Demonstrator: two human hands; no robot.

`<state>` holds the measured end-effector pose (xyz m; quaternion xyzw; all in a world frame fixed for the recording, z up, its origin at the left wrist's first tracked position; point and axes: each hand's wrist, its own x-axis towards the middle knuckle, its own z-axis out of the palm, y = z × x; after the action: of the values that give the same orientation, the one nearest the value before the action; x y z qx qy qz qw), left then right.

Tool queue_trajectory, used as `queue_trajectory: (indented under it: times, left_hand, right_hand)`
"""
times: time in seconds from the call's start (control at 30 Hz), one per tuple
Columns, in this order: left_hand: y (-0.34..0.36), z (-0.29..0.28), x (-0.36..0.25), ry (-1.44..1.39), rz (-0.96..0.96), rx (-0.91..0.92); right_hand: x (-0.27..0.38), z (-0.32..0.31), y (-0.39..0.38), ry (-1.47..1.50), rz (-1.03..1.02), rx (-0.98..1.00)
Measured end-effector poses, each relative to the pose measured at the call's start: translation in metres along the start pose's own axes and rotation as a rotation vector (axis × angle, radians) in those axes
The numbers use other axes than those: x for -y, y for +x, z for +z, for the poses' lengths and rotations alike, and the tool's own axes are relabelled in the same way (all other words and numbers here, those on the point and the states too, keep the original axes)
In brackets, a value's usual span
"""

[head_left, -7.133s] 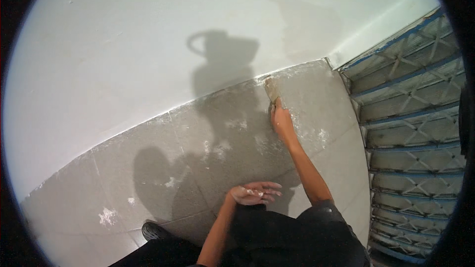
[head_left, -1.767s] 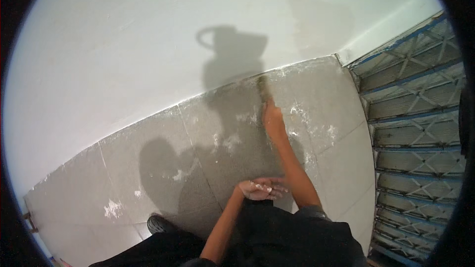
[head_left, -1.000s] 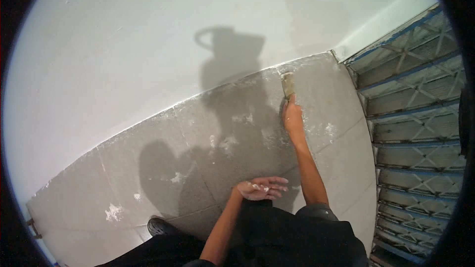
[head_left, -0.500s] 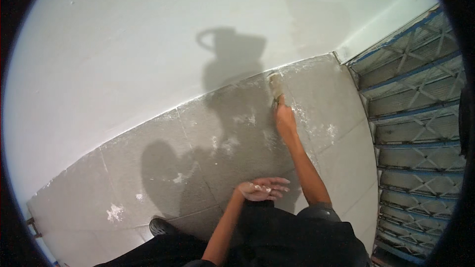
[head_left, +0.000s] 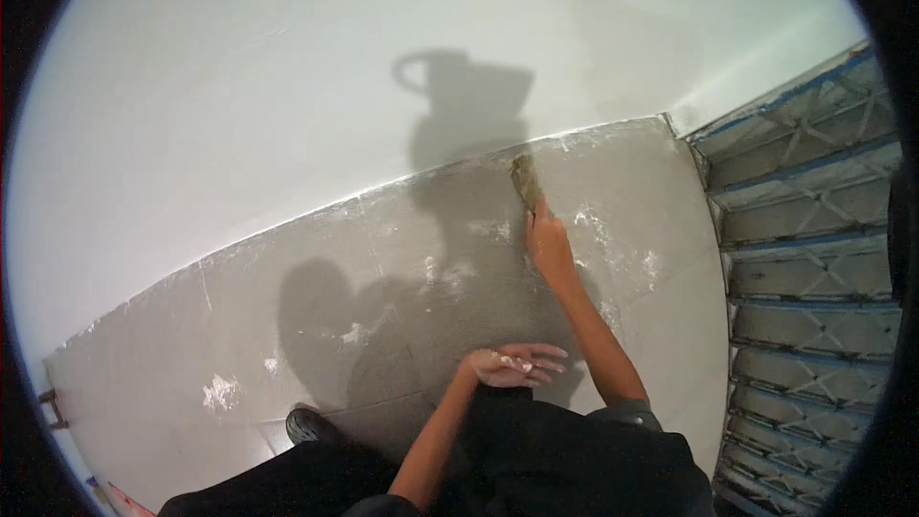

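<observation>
Head view. The right hand (head_left: 550,241) is closed around the near end of a flat, yellowish-brown scraper (head_left: 523,180). The scraper projects forward from the fingers, tilted slightly to the left, its far edge near the base of the white wall (head_left: 239,86). Contact between the scraper and the grey tile floor (head_left: 661,201) cannot be confirmed.

The left hand (head_left: 517,365) is positioned behind the right hand, toward the body. It grips nothing; the palm faces up and the fingers are spread loosely, pointing right. White residue (head_left: 515,363) adheres to the palm and fingers.

White patches (head_left: 220,393) mark the floor on both sides of the right hand; the largest lies well to the left of the left hand. Beyond the right hand, a dark shadow (head_left: 476,91) falls across the wall. Well to the right of the right hand stands a folding metal gate (head_left: 809,273) with crossed bars and blue edges. A dark shoe (head_left: 308,424) is located to the left of the left hand and nearer the body.
</observation>
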<state>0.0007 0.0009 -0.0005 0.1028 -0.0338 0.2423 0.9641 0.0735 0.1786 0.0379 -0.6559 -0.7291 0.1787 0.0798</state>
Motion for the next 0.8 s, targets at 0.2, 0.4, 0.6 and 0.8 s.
queue_trajectory:
  times: [0.2, 0.4, 0.6, 0.8]
  left_hand:
    - [0.002, -0.006, 0.006, -0.073, 0.023, 0.052]
    - [0.005, -0.010, 0.005, -0.109, 0.034, 0.068]
    - [0.002, -0.007, 0.005, -0.131, 0.019, 0.055]
    - [0.001, -0.009, 0.006, -0.123, 0.063, 0.139]
  right_hand:
    - [-0.008, 0.005, 0.005, 0.000, -0.112, -0.048]
    - [-0.005, 0.012, 0.009, -0.020, -0.136, -0.129]
    - [0.001, 0.003, 0.000, 0.014, 0.005, -0.096]
    - [0.004, -0.008, -0.003, -0.066, -0.024, -0.042]
